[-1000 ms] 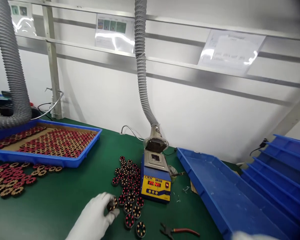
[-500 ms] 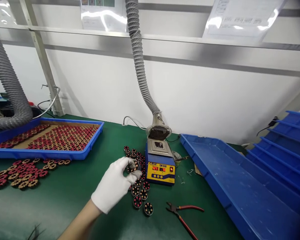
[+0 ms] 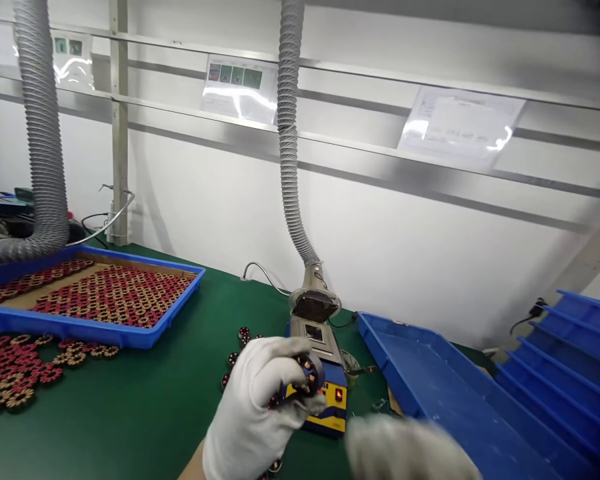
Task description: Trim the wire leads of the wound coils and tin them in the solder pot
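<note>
small round wound stator held up in the gloved left hand

a small round stator [image 3: 307,371] with a dark ring and copper-coloured, red-tipped windings is pinched between the thumb and fingers of the left hand [image 3: 260,407], which is covered by a white fabric glove and raised above the near edge of the green tabletop [image 3: 145,407]. the stator is seen in front of the blue and yellow solder pot with a red digital display [image 3: 325,393], which is partly hidden by the hand. the right hand [image 3: 410,450], also in a white glove, is blurred at the near edge, just beside the left hand; whether it is open or closed cannot be told, and nothing is seen in it.

a cluster of loose stators [image 3: 240,337] is set on the tabletop just behind the left hand. a grey ribbed extraction hose with a metal hood [image 3: 293,200] hangs over the solder pot. toward the far left corner a shallow blue plastic tray [image 3: 80,327] is filled with rows of red and tan stators, and a loose pile of the same parts [image 3: 15,370] lies in front of it at the left edge. at the right edge a long empty-looking blue tray [image 3: 430,380] leans against a stack of blue trays [image 3: 565,360].
</note>
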The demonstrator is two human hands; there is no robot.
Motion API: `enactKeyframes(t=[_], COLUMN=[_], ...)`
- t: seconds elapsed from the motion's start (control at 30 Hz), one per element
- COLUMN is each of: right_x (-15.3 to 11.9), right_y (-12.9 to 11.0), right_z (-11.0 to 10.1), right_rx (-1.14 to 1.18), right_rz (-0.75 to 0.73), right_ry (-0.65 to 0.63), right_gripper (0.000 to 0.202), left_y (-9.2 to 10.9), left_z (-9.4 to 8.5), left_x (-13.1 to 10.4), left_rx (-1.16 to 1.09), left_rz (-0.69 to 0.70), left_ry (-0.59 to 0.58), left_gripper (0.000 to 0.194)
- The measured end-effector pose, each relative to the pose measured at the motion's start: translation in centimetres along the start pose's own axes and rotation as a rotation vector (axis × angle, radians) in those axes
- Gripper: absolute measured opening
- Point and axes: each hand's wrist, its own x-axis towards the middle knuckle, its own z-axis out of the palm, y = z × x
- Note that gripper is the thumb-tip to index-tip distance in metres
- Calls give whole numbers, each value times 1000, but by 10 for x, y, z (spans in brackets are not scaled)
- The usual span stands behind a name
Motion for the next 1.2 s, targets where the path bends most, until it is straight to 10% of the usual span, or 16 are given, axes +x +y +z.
enactKeyframes(t=[0.2, 0.5, 0.7, 1.03, 1.2], right_x=[28, 40, 41, 38, 35], right_y=[7, 14, 24, 24, 26], right_z=[46, 58, 56, 32, 39], right_rx=[379, 592, 677, 419, 568], right_rz=[-65, -5, 7, -203, -131], right_ry=[-31, 64, -85, -175, 61], right_gripper=[31, 29, 36, 19, 4], left_y=[-9, -14, -24, -29, -19], left_z=[-2, -5, 0, -4, -1], left_x=[1, 1, -2, 2, 6], left_rx=[238, 283, 253, 25, 196], left_rz=[271, -53, -74, -118, 100], left_ry=[2, -345, -243, -298, -233], left_gripper=[13, 68, 40, 49, 30])
